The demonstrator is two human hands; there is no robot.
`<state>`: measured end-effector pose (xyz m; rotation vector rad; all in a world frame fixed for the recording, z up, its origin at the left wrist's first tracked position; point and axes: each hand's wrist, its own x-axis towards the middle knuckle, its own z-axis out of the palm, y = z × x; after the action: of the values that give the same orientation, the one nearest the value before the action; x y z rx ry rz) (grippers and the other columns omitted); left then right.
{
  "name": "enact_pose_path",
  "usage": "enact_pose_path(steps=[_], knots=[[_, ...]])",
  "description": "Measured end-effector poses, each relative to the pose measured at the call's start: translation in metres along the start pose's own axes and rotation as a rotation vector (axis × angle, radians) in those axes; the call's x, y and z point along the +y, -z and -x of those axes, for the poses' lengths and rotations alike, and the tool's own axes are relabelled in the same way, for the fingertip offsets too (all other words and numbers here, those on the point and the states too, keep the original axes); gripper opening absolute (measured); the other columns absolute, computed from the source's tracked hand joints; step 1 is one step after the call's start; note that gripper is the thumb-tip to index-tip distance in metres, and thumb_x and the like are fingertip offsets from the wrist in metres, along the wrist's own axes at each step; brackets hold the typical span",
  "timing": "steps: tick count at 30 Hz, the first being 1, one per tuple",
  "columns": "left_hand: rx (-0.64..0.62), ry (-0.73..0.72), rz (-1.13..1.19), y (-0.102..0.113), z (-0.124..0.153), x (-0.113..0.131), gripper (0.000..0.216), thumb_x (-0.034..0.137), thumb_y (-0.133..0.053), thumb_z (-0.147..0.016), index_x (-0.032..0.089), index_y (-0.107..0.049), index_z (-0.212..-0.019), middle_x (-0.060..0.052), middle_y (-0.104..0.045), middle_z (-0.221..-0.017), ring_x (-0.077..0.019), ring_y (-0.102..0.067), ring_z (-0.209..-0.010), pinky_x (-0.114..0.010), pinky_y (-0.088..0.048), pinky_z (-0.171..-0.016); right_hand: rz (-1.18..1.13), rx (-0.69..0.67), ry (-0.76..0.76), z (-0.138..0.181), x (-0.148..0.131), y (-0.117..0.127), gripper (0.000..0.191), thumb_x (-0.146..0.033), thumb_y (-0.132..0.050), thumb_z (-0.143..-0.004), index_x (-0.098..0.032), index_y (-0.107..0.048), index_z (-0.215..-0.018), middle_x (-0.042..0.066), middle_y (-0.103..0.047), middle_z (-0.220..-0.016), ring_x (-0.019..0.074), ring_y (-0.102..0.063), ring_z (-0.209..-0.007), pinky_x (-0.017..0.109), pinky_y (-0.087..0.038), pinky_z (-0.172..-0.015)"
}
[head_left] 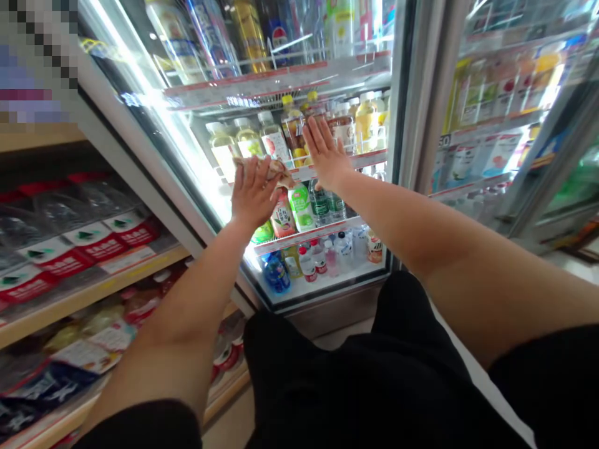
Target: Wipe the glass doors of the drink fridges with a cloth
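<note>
My left hand presses a crumpled beige cloth against the glass door of a drinks fridge, fingers laid over the cloth. My right hand lies flat on the same glass a little to the right and higher, fingers stretched upward, holding nothing. Behind the glass stand rows of bottles on lit shelves.
To the left, wooden shelves carry red-and-white packaged goods. A metal door frame separates this fridge from a second glass-door fridge at right. The fridge base meets a pale floor near my dark-clothed legs.
</note>
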<state>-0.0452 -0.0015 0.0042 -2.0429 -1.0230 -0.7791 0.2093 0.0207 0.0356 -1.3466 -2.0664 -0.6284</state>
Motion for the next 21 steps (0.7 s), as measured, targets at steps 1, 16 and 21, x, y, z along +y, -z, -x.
enact_pose_path(steps=[1, 16, 21], knots=[[0.024, 0.029, -0.008, 0.005, -0.014, -0.006, 0.053, 0.048, -0.049, -0.103, 0.025, -0.051, -0.151, 0.002, -0.023, -0.175, -0.0234, -0.002, -0.164, -0.059, 0.000, -0.134, -0.006, 0.001, 0.004, 0.000, 0.001, -0.001, 0.127, -0.049, -0.075, -0.086, -0.022, 0.019, -0.167, 0.004, 0.015, -0.178, 0.0406, 0.017, -0.161, 0.067, -0.006, -0.129], [0.019, 0.110, -0.008, 0.037, -0.088, -0.015, 0.062, 0.052, -0.048, -0.103, 0.025, -0.041, -0.158, 0.008, -0.007, -0.177, -0.0243, 0.008, -0.163, -0.060, 0.009, -0.134, -0.060, -0.038, -0.012, 0.000, -0.002, 0.006, 0.126, -0.054, -0.075, -0.085, -0.022, 0.013, -0.169, 0.000, 0.015, -0.178, 0.0388, 0.021, -0.161, 0.068, -0.006, -0.131], [0.081, 0.186, -0.087, 0.036, -0.111, -0.018, 0.062, 0.046, -0.043, -0.105, 0.018, -0.034, -0.160, 0.001, -0.002, -0.178, -0.0176, 0.019, -0.160, -0.060, 0.012, -0.131, -0.064, -0.055, -0.038, 0.007, -0.008, 0.018, 0.126, -0.044, -0.080, -0.082, -0.019, 0.006, -0.171, 0.002, 0.014, -0.177, 0.0363, 0.017, -0.163, 0.065, -0.009, -0.132]])
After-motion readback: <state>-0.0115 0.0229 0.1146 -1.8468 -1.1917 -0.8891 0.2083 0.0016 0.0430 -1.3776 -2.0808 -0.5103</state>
